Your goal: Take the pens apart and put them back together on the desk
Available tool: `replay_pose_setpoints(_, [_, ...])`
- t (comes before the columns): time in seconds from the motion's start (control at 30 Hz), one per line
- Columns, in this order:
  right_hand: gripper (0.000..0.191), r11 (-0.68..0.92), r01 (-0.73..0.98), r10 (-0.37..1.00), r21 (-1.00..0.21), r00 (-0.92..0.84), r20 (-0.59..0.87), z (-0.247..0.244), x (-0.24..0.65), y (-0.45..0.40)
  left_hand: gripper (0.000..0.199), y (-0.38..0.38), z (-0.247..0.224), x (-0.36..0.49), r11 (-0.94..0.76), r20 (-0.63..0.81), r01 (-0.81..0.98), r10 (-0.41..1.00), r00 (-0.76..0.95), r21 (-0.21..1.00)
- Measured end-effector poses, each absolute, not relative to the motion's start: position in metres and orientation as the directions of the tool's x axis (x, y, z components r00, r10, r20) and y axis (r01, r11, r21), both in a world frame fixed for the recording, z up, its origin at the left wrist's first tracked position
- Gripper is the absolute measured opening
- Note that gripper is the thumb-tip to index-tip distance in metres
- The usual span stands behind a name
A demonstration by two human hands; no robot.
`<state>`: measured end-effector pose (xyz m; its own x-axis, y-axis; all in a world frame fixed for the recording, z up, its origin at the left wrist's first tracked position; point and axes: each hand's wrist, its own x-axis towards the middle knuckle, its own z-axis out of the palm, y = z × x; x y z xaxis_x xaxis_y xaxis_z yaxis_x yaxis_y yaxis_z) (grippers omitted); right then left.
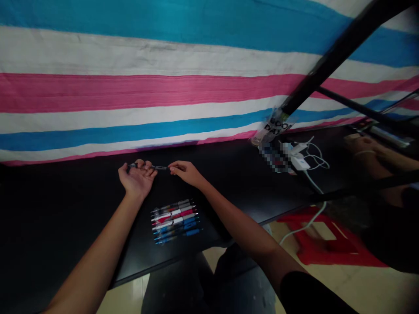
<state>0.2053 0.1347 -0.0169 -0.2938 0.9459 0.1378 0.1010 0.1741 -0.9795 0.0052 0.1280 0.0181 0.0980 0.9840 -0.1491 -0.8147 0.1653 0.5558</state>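
Observation:
A dark grey pen (160, 168) is held crosswise above the black table. My left hand (139, 179) is turned palm up, fingers curled around the pen's left part, which is partly hidden. At its right end, the fingertips of my right hand (185, 171) are pinched together on the pen's end. Nearer to me, several pens (175, 221) lie side by side in a row on the table. Their barrels are black, white, red and blue, with dark grips.
The black table (81, 192) meets a striped cloth (147, 93). Toward the right are a clear bag (271, 126) with lettering, a white power strip (298, 160) with cables, and a black metal frame (327, 61). A red stool (327, 244) stands below; another person's arm (386, 152) is at far right.

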Motion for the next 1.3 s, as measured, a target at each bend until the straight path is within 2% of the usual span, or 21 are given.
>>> replay_pose_setpoints(0.43, [0.025, 0.243, 0.116, 0.944, -0.963, -0.255, 0.208, -0.029, 0.205, 0.134, 0.044, 0.130, 0.015, 0.006, 0.171, -0.139, -0.784, 0.984, 0.109, 0.597])
replay_pose_setpoints(0.57, [0.023, 0.232, 0.145, 0.948, -0.962, -0.254, 0.191, -0.028, 0.206, 0.134, 0.046, 0.128, 0.017, 0.008, 0.193, -0.162, -0.772, 0.980, 0.118, 0.605])
replay_pose_setpoints(1.03, [0.023, 0.251, 0.115, 0.945, -0.961, -0.243, 0.218, -0.030, 0.208, 0.137, 0.037, 0.125, 0.018, 0.009, 0.216, -0.088, -0.774, 0.975, 0.205, 0.595])
replay_pose_setpoints(1.3, [0.019, 0.212, 0.120, 0.957, -0.970, -0.228, 0.181, -0.028, 0.208, 0.137, 0.045, 0.123, 0.022, 0.010, 0.225, -0.121, -0.764, 0.974, 0.191, 0.604])
